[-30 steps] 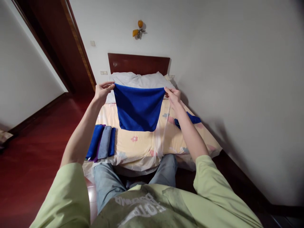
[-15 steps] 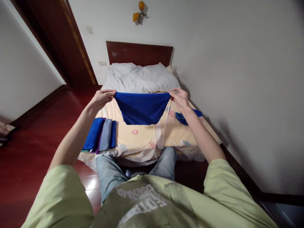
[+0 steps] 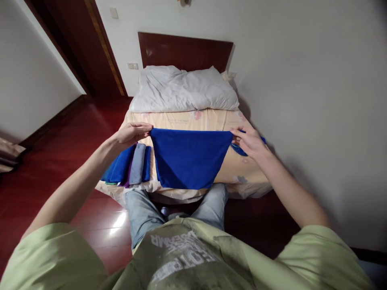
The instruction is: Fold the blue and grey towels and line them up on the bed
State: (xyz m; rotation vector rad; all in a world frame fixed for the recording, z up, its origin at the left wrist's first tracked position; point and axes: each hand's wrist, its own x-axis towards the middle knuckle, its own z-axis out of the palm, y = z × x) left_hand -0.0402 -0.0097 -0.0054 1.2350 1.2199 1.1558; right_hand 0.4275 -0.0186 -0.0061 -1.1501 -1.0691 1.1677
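A blue towel (image 3: 190,159) is stretched between my hands over the bed, its top edge taut and its lower part hanging down. My left hand (image 3: 133,133) pinches the top left corner, and my right hand (image 3: 248,140) pinches the top right one. Below my left hand lies a row of folded cloths: a blue one (image 3: 121,164), a purple one partly covered, a grey one (image 3: 138,164) and a narrow blue one (image 3: 146,164). Behind my right hand is a crumpled blue cloth (image 3: 240,150), partly hidden by the hand.
The bed has a peach floral sheet (image 3: 169,119), with a white quilt or pillows (image 3: 184,90) heaped against the dark wooden headboard (image 3: 184,50). A wall (image 3: 317,100) runs close along the right side. Red wooden floor (image 3: 60,161) stretches to the left.
Both hands have come lower and nearer to me with the blue towel, and more of its face shows. The view has tilted down.
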